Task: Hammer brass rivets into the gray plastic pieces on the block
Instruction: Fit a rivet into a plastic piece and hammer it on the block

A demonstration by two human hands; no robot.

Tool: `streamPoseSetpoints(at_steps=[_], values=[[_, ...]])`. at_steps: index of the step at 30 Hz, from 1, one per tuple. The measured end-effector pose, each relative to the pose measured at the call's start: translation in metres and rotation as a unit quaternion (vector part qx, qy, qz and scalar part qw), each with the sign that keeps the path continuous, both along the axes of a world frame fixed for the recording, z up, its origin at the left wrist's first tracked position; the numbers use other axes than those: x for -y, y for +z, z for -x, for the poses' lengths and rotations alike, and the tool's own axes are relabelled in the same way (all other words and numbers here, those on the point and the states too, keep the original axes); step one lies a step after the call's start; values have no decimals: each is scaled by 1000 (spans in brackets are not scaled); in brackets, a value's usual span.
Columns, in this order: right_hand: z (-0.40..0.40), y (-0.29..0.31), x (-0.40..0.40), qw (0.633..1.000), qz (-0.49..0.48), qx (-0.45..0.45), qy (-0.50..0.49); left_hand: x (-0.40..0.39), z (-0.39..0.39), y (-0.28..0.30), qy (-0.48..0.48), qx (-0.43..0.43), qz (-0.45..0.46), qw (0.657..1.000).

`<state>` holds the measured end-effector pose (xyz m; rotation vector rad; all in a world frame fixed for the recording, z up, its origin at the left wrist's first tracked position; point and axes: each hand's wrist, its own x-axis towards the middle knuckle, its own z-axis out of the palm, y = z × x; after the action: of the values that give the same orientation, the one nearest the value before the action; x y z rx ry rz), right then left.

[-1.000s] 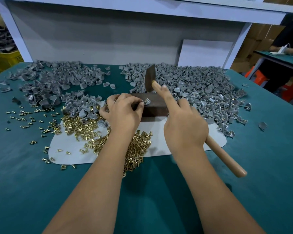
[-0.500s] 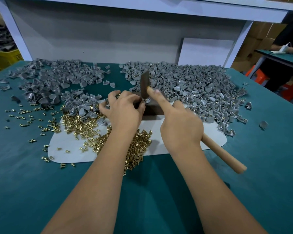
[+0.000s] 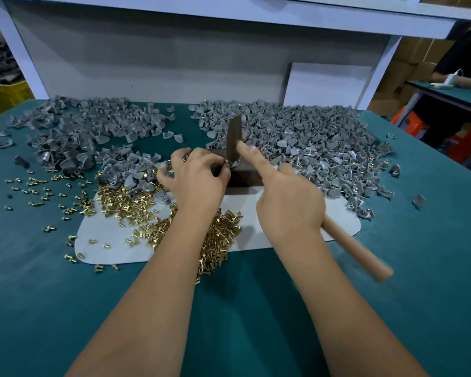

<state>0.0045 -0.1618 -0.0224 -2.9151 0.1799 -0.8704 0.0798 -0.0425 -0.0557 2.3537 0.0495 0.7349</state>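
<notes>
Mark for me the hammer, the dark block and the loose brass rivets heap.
Wooden-handled hammer (image 3: 356, 250), head view: on the bare wooden handle below the right hand.
Dark rectangular block (image 3: 246, 180), head view: on its front face.
Heap of loose brass rivets (image 3: 123, 198), head view: on the heap left of the left wrist.

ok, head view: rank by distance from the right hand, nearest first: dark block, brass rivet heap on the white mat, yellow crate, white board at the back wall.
From the right hand:
1. dark block, just ahead, under the hammer head.
2. brass rivet heap, left of it on the white mat.
3. white board, leaning far back, right of centre.
4. yellow crate, far left, off the table.
</notes>
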Motion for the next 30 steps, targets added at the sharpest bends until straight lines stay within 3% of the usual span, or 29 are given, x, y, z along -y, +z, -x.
streamPoseSetpoints(at_steps=[3,6,8,11,18,30], values=[[-2,-2,5,999,-37,-27,-8,0,1,1,-4,-8,7,1000],[-1,-5,8,999,-44,19,-20,-2,-1,1,-22,-25,19,999],[-2,-5,14,997,-41,49,-33,-3,-1,3,-56,-46,77,994],[-6,-5,28,997,-38,7,-73,-3,1,8,-93,-66,145,983],[-14,-12,45,990,-62,-55,-113,-5,6,13,-123,-77,191,971],[-17,-19,50,981,-75,-130,-125,-5,4,9,-101,-63,149,982]])
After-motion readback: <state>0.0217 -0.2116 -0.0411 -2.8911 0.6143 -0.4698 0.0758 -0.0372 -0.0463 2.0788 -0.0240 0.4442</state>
